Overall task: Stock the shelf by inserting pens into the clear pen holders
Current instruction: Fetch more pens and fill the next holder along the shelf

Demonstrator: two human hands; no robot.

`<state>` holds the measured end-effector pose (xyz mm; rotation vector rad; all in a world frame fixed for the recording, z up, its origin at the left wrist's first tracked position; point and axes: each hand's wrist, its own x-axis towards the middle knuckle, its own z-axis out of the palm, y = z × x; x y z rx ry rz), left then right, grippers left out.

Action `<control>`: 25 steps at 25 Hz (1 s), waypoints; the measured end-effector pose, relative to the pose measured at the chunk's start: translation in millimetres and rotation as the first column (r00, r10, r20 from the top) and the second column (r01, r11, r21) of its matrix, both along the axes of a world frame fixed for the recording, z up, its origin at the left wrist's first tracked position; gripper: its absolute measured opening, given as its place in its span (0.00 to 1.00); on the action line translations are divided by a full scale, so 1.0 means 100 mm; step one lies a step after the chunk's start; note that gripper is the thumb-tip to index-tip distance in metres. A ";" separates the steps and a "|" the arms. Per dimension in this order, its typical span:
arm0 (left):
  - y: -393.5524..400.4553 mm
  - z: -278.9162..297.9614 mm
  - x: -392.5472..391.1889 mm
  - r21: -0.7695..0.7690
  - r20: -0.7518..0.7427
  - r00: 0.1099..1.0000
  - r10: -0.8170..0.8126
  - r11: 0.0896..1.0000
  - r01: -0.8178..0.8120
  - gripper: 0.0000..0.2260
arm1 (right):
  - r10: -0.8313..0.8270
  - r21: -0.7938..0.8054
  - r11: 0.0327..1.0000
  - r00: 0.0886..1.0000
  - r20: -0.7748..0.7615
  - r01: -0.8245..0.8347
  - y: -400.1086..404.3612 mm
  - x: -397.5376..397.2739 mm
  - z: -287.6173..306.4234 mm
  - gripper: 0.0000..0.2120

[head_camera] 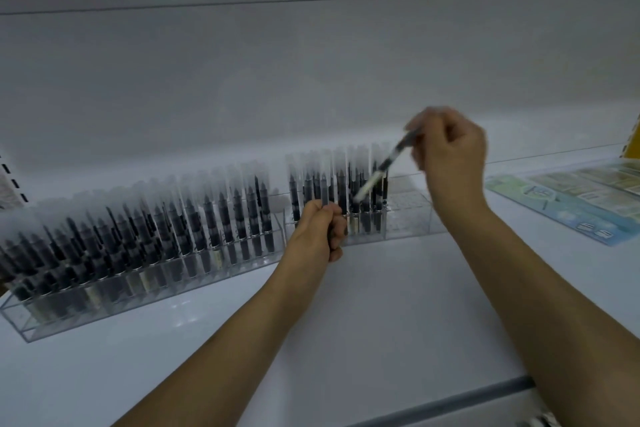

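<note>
Two clear pen holders stand on the white shelf. The long left holder (41, 322) is packed with several dark pens with frosted caps. The right holder (412, 222) is filled on its left side, and its right cells show no pens. My left hand (320, 225) is closed around a small bunch of pens (325, 189) held upright in front of the right holder. My right hand (450, 152) pinches one pen (384, 166), tilted, its lower end over the filled cells of the right holder. The image is blurred.
A flat printed card with green and blue panels (568, 198) lies on the shelf to the right. A yellow edge (635, 139) shows at the far right. The shelf's front edge (485, 395) runs along the bottom right.
</note>
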<state>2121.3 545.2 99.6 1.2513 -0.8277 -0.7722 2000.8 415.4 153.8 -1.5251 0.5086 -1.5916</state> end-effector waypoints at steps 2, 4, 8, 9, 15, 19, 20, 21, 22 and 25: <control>-0.02 0.01 0.00 0.023 -0.026 0.999 0.018 1.000 -0.017 0.11 | -0.276 -0.077 0.956 0.958 0.074 0.282 -0.14 -0.07 0.00 0.15; -0.01 0.01 -0.01 0.050 -0.002 1.000 0.006 0.999 -0.006 0.11 | -0.383 -0.192 0.910 0.923 -0.043 0.369 -0.22 -0.06 -0.06 0.16; 0.02 0.01 -0.02 0.076 0.054 0.998 -0.036 0.997 0.032 0.11 | -0.320 -0.286 0.928 0.906 -0.278 0.240 -0.22 0.04 -0.13 0.13; 0.03 0.01 -0.02 0.078 0.065 0.997 -0.040 0.996 0.035 0.11 | -0.299 -0.292 0.932 0.908 -0.293 0.212 -0.22 0.05 -0.14 0.13; 0.07 0.02 -0.04 0.072 0.083 0.993 -0.081 0.995 0.075 0.10 | -0.288 -0.392 0.920 0.693 -0.661 0.008 -0.36 0.08 -0.23 0.15; 0.10 0.01 -0.06 0.064 0.127 0.988 -0.088 0.995 0.081 0.10 | -0.291 -0.375 0.925 0.518 -0.804 -0.063 -0.39 0.01 -0.21 0.22; 0.11 0.01 -0.06 0.065 0.146 0.985 -0.090 0.995 0.081 0.10 | -0.316 -0.378 0.925 0.461 -0.829 -0.045 -0.37 0.01 -0.21 0.24; 0.11 0.02 -0.06 0.064 0.165 0.982 -0.090 0.995 0.080 0.10 | -0.352 -0.390 0.921 0.434 -0.829 0.002 -0.36 0.01 -0.21 0.27; 0.12 0.03 -0.06 0.058 0.179 0.980 -0.089 0.995 0.080 0.10 | -0.387 -0.400 0.914 0.460 -0.799 0.075 -0.35 0.01 -0.19 0.29; 0.15 0.07 -0.06 0.026 0.201 0.975 -0.093 0.996 0.090 0.10 | -0.284 -0.272 0.950 0.788 -0.546 0.154 -0.28 -0.07 -0.05 0.31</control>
